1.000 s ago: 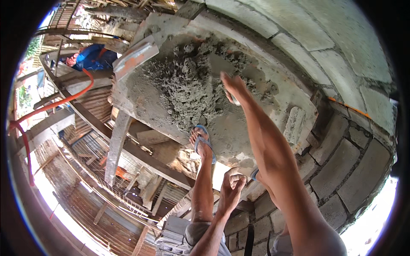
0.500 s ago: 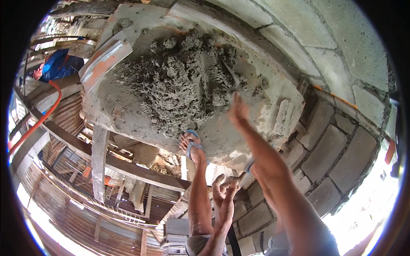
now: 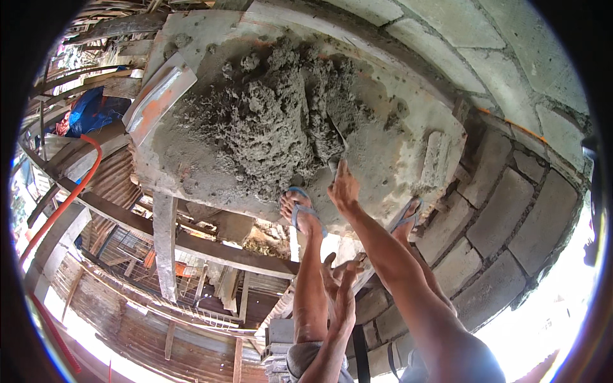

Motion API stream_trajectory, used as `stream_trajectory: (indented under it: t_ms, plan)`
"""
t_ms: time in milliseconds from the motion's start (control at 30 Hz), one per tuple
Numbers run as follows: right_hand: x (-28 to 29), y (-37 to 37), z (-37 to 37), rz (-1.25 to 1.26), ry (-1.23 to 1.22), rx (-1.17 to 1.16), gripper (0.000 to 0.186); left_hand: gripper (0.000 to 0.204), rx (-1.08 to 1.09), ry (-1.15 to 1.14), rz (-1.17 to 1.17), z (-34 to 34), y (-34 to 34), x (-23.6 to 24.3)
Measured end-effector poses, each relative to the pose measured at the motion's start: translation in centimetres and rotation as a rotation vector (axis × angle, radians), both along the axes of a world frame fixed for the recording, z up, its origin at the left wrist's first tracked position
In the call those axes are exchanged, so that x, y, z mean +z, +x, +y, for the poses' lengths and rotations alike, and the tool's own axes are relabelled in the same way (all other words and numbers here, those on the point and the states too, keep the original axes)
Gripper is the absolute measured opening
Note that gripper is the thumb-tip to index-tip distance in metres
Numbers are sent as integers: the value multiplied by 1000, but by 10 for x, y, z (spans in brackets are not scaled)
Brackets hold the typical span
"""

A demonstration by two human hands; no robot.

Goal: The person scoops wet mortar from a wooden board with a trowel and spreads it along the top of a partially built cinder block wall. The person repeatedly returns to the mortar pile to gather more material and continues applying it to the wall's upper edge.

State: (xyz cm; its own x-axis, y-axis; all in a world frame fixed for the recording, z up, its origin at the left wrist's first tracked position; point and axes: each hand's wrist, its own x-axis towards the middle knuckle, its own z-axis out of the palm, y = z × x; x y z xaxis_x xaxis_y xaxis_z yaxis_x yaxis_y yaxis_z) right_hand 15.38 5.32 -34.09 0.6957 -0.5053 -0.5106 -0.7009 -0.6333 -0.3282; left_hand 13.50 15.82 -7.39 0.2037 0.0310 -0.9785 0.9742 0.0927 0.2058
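My right hand (image 3: 345,189) is closed around the handle of a trowel (image 3: 334,165), at the near right side of a heap of wet grey mortar (image 3: 268,108). The trowel's blade lies against the heap's right flank and is partly hidden by mortar. The mortar is spread on a flat, stained board (image 3: 383,159). My left hand (image 3: 340,281) hangs in the air below the board's near edge, between my legs, with its fingers loosely bent and apart and nothing in them.
My feet, in blue flip-flops (image 3: 299,214), stand at the board's near edge. A grey block wall (image 3: 491,210) rises on the right. A scrap of bent sheet (image 3: 159,96) lies at the board's left. Timber beams (image 3: 217,254) and an orange hose (image 3: 73,191) are at the left.
My right hand has drawn the trowel left and nearer to me, against the mortar's right flank. My left hand has shifted slightly. The view has moved a little too.
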Motion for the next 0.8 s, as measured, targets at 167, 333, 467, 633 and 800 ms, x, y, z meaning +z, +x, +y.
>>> stream_trajectory:
  t_ms: [167,333,467,633,800]
  plan:
    - [59,-112,-1,306,130,-287,52,61,-19,25,-21,-5,10,3]
    - [3,-66,11,-56,629,-581,22,61,4,24,14,-1,16,1]
    - [-35,-6,20,-132,1058,-869,15,61,-20,46,-19,4,13,-1]
    - [32,-16,-26,-134,1190,-736,24,61,-82,74,42,-4,7,-2]
    - [115,-52,-46,-327,1068,-505,33,63,-175,146,-24,-2,-14,-11]
